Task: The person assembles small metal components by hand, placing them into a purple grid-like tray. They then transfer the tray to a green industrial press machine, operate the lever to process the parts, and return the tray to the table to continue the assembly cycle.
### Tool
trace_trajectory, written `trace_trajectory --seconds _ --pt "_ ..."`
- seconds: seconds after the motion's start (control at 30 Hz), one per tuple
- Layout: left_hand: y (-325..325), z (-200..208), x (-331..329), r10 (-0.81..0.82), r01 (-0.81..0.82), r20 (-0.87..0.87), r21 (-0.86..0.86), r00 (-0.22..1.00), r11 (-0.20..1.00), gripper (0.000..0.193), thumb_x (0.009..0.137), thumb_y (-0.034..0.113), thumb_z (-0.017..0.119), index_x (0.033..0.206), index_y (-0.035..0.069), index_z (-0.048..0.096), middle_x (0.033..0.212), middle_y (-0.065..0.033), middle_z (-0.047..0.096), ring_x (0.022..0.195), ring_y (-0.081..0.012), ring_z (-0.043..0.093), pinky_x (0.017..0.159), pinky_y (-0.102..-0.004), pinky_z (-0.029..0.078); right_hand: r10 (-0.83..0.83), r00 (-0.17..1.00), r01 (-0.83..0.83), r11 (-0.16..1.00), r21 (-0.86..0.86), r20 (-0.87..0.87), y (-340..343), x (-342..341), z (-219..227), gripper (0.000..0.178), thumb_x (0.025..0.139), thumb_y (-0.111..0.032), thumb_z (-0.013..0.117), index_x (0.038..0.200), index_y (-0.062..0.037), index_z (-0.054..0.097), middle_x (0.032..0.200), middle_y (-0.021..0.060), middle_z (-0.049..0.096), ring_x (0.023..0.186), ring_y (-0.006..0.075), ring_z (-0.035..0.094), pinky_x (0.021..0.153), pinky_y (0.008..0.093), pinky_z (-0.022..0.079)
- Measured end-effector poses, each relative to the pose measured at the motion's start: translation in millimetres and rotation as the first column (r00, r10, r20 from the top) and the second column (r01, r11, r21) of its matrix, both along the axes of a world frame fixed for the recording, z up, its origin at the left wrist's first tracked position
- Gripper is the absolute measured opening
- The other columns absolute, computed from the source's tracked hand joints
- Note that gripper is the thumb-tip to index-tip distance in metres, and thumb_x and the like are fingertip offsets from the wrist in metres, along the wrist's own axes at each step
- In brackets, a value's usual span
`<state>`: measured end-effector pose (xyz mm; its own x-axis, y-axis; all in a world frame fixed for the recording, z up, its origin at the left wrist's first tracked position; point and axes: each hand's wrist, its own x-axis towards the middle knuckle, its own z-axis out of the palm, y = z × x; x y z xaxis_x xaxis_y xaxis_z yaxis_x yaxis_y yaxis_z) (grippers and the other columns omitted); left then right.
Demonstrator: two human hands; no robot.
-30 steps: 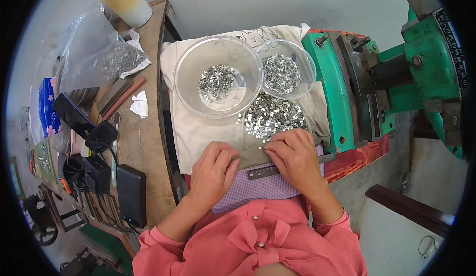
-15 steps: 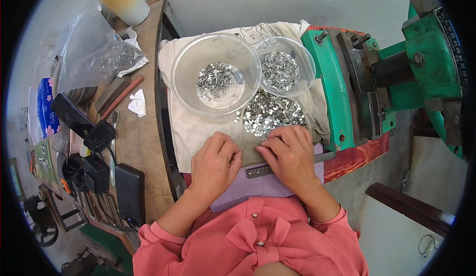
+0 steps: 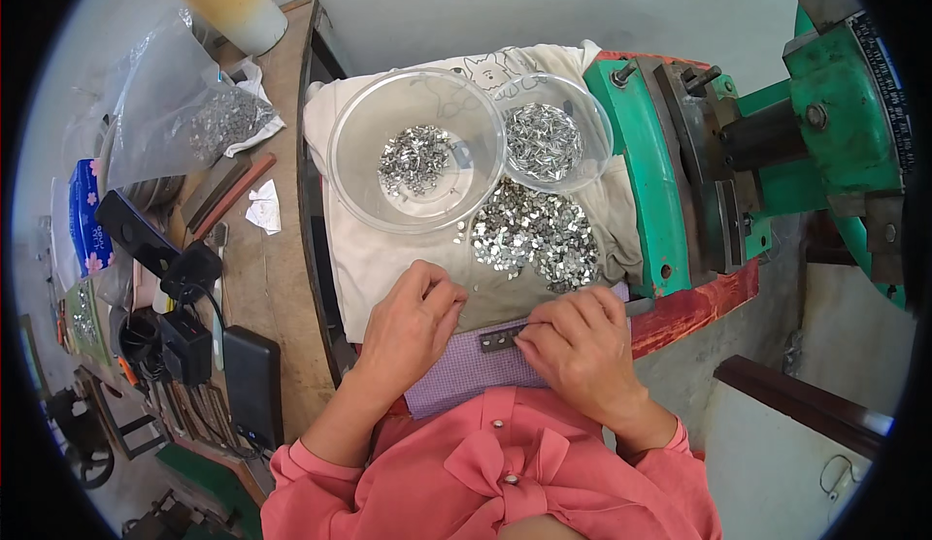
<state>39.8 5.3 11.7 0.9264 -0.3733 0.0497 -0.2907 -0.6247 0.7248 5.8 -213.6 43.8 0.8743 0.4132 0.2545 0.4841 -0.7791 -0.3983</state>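
My left hand [image 3: 410, 325] hovers over the cream cloth's front edge, thumb and fingers pinched together; whatever they may hold is too small to see. My right hand [image 3: 582, 348] lies across a dark metal bar [image 3: 497, 341] with small holes. Its closed fingertips are at the bar, and I cannot make out what is between them. Beyond my hands, small shiny flat metal pieces [image 3: 534, 234] lie heaped on the cloth. A large clear plastic tub [image 3: 349, 186] holds small metal parts, and a smaller clear tub [image 3: 604, 132] holds slim metal pieces.
A green machine [image 3: 646, 186] stands close on the right. Purple checked cloth [image 3: 456, 380] lies under the bar. On the wooden table [image 3: 282, 317] at left are a black power bank [image 3: 252, 385], a clear bag [image 3: 165, 103] of metal bits and a yellowish bottle [image 3: 233, 6].
My right hand has moved down and slightly right, away from the heap to the metal bar. My left hand has shifted slightly left, still pinched.
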Motion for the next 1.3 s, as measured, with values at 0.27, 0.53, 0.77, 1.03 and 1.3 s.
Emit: trace_trajectory --seconds 0.27,0.53,0.77,1.03,1.3 --pt "-2.3 -3.1 -2.0 0.041 -0.043 0.079 0.025 0.996 0.999 0.013 0.081 0.002 0.074 0.091 0.003 0.066 0.093 -0.0102 0.059 0.079 -0.0294 0.063 0.067 -0.0388 0.050 0.058 0.988 -0.052 0.998 0.045 -0.146 -4.9 2.2 -7.1 0.017 0.070 -0.020 0.084 0.081 -0.0137 0.072 0.089 -0.0015 0.063 0.088 0.0202 0.060 0.093 0.0399 0.041" --pt "-1.7 8.8 -15.5 0.045 -0.044 0.110 -0.011 0.993 0.999 0.017 0.077 0.001 0.077 0.089 0.003 0.065 0.093 -0.0106 0.060 0.079 -0.0297 0.062 0.067 -0.0384 0.050 0.027 1.000 -0.025 0.989 0.147 -0.010 9.4 40.5 -18.9 0.013 0.075 -0.017 0.078 0.085 -0.0133 0.071 0.085 0.0012 0.058 0.087 0.0212 0.057 0.089 0.0382 0.041" --pt "-14.4 3.6 -37.0 -0.053 0.063 0.134 -0.065 0.989 0.996 0.021 0.072 0.001 0.079 0.087 0.005 0.065 0.093 -0.0096 0.062 0.082 -0.0295 0.060 0.068 -0.0390 0.049 0.093 0.995 -0.097 0.990 0.104 0.039 22.6 54.1 -35.3 0.006 0.075 -0.013 0.069 0.079 -0.0107 0.065 0.081 0.0032 0.054 0.082 0.0227 0.056 0.086 0.0376 0.042" --pt "-19.2 -6.0 -39.7 -0.076 0.082 0.144 -0.034 0.987 0.996 0.021 0.077 0.006 0.076 0.092 0.004 0.063 0.097 -0.0077 0.061 0.087 -0.0283 0.059 0.073 -0.0399 0.046 0.105 0.991 -0.112 0.990 0.088 0.087 22.2 50.1 -34.5 0.008 0.075 -0.014 0.064 0.081 -0.0100 0.063 0.084 0.0045 0.054 0.082 0.0239 0.056 0.087 0.0385 0.043" --pt "-11.8 -5.8 -45.0 -0.022 0.029 0.070 -0.109 0.997 0.994 0.030 0.073 0.004 0.081 0.096 0.003 0.063 0.102 -0.0117 0.061 0.089 -0.0307 0.058 0.074 -0.0393 0.048 0.074 0.997 -0.077 0.978 0.195 0.019 -0.4 33.4 -19.2 0.012 0.078 -0.011 0.074 0.087 -0.0099 0.065 0.091 0.0030 0.059 0.085 0.0237 0.058 0.090 0.0400 0.042"
